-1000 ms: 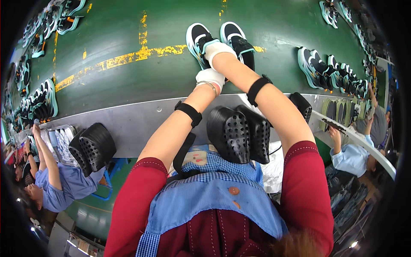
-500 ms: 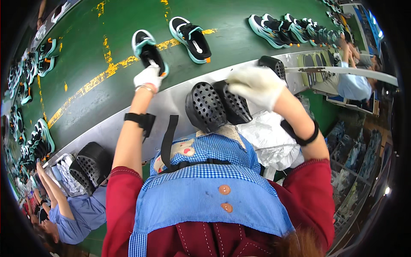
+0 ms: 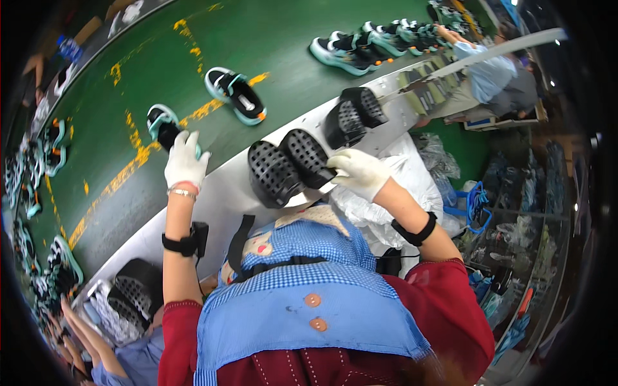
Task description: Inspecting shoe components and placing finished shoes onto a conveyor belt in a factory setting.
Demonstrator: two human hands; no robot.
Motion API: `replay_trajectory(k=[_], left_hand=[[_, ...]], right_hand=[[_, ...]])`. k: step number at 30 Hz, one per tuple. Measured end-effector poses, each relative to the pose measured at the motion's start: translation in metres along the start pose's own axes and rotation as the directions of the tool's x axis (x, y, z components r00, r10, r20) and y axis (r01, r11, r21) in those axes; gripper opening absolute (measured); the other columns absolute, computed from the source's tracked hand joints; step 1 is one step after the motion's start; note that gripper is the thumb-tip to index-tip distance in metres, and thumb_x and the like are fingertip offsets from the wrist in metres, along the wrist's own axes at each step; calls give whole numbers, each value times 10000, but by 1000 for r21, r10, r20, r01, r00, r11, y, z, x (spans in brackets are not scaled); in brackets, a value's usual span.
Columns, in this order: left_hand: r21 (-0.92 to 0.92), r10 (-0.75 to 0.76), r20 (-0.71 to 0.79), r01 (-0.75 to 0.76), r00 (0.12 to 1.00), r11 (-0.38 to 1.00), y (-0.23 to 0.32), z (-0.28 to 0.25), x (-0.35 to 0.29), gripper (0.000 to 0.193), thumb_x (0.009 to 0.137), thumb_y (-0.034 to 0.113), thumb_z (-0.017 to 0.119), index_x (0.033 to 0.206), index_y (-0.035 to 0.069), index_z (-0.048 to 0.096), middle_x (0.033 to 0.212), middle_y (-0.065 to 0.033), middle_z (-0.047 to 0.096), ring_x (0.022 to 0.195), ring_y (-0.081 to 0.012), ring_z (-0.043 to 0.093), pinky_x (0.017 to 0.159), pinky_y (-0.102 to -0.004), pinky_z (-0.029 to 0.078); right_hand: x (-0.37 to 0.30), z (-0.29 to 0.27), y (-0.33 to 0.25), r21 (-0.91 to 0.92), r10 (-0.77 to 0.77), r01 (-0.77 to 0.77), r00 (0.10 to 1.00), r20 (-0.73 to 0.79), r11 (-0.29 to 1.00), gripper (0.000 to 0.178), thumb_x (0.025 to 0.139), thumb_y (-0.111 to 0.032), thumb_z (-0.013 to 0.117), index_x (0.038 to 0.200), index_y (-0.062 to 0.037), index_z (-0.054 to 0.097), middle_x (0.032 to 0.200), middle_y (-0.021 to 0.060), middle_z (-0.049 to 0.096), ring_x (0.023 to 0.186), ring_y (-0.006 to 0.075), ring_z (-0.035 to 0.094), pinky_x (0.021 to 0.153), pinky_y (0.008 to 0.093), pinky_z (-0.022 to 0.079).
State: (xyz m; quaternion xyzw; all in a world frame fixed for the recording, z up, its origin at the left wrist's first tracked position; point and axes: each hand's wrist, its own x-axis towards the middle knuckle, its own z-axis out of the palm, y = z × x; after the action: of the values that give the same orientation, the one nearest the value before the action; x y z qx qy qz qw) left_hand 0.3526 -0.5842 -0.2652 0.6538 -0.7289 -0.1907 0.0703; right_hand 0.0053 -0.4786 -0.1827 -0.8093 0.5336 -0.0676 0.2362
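My left hand [image 3: 187, 162], in a white glove, reaches over the heel end of a black, white and mint sneaker [image 3: 163, 119] on the green bench. Its fingers are stretched out with the thumb apart; the sneaker's heel is hidden beneath them. Another such sneaker [image 3: 235, 96] lies to its right. My gloved right hand [image 3: 360, 174] is beside a black perforated cup [image 3: 305, 157], shaped like a clog toe, at the bench edge. Its fingers and thumb are bent but apart, with nothing visible between them. A matching cup [image 3: 273, 172] stands to the left.
Further right along the edge are two more black perforated cups [image 3: 353, 117]. Rows of sneakers [image 3: 373, 46] stand at the far right and at the left. White plastic bags [image 3: 412, 186] hang by my right arm. Co-workers sit on both sides; a metal rail [image 3: 496, 55] curves at right.
The view has turned and shifted. My right hand has come down from above the cups to their right side. My left hand's grip on the sneaker heel has loosened, fingers now extended.
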Motion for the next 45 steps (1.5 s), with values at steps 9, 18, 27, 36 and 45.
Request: replay_trajectory(k=[9, 18, 27, 36, 45], left_hand=[[-945, 271, 198, 109, 942, 310, 58, -26, -13, 559, 877, 233, 625, 1352, 7, 438, 1302, -134, 498, 1112, -195, 557, 910, -300, 475], [-891, 420, 119, 284, 900, -355, 85, -33, -16, 617, 857, 429, 649, 1262, -2, 476, 1141, -100, 587, 1047, -210, 582, 940, -365, 460], [-897, 139, 144, 189, 980, -399, 75, -11, -8, 382, 924, 208, 588, 1242, 34, 466, 1164, -101, 581, 1069, -251, 583, 925, -445, 485], [-806, 13, 258, 208, 966, 554, 59, 28, 27, 501, 880, 290, 593, 1278, 0, 504, 1245, -136, 565, 1090, -232, 579, 941, -313, 454], [-336, 148, 268, -52, 952, 940, 74, 87, 84, 456, 824, 237, 617, 1244, 87, 524, 1220, -165, 550, 1102, -345, 541, 947, -392, 446]], right_hand=[[12, -73, -58, 238, 19, 4, 996, -93, 971, 330, 699, -187, 761, 974, -65, 622, 975, 71, 611, 913, 231, 607, 796, 323, 499], [82, -74, -87, 374, -29, 30, 1000, -9, 927, 391, 747, -247, 715, 1045, -17, 609, 976, 142, 629, 871, 261, 641, 784, 331, 509], [134, -56, -85, 27, 140, -148, 968, 208, 989, 422, 821, -417, 572, 895, -3, 592, 822, 230, 632, 829, 390, 628, 775, 436, 483], [195, -58, -21, -141, 339, -309, 830, 444, 941, 514, 751, -482, 478, 819, -14, 679, 758, 228, 645, 769, 358, 651, 724, 387, 503], [288, 24, 11, -235, 431, -363, 794, 429, 902, 389, 774, -346, 559, 970, -43, 703, 960, 187, 681, 920, 316, 663, 814, 382, 518]])
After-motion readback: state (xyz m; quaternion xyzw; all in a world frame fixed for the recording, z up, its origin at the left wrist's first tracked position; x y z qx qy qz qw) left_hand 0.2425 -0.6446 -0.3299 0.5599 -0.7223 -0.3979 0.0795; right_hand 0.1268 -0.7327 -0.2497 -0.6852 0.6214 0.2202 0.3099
